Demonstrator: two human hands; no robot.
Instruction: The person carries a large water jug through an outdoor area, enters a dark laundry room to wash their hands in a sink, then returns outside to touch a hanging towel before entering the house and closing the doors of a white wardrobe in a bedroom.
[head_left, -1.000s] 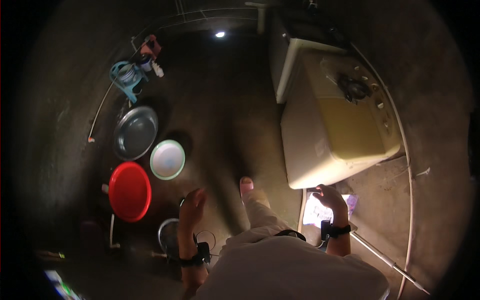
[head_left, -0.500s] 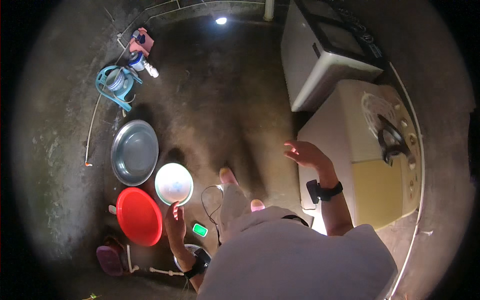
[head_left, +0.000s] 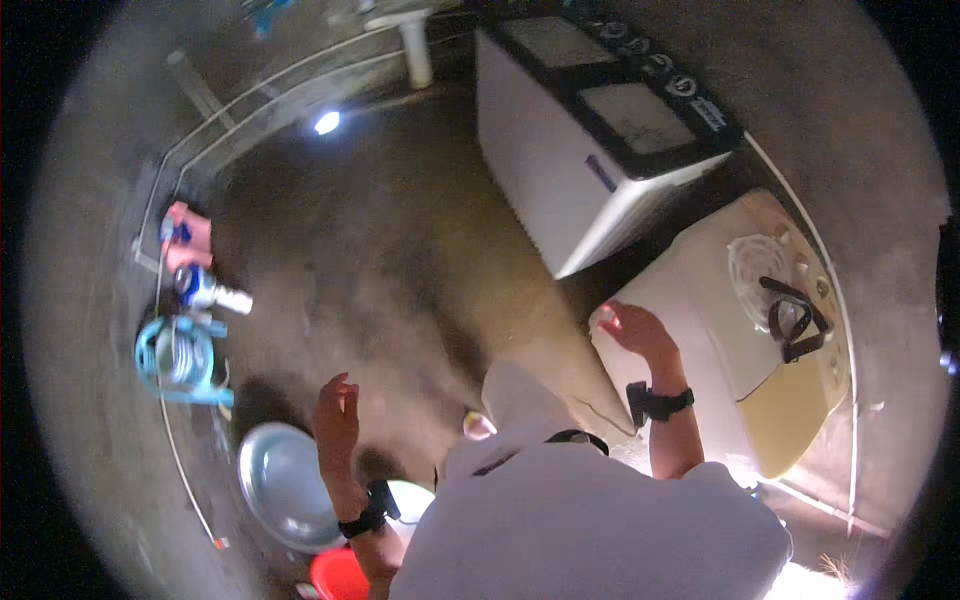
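Note:
My left hand (head_left: pixel 337 410) hangs in the air with its fingers loosely bent and nothing in them. Below it stands a grey metal basin (head_left: pixel 270 470) on the floor. A white basin (head_left: pixel 410 497) and a red basin (head_left: pixel 338 573) are partly hidden by my left arm and body. My right hand (head_left: pixel 640 332), also empty with half-curled fingers, is in front of a cream washing machine (head_left: pixel 670 300). A dark strap (head_left: pixel 805 330) lies on top of that machine.
A white and black washing machine (head_left: pixel 560 170) stands farther back. Along the left wall are a light blue child's chair (head_left: pixel 180 360) with bowls on it, a bottle (head_left: pixel 232 300) and a pink object (head_left: pixel 190 232). A pipe (head_left: pixel 190 480) runs along that wall.
My view has turned right, and the basins have shifted down. My left hand has gone from beside the white basin to above the grey one. A foot has moved.

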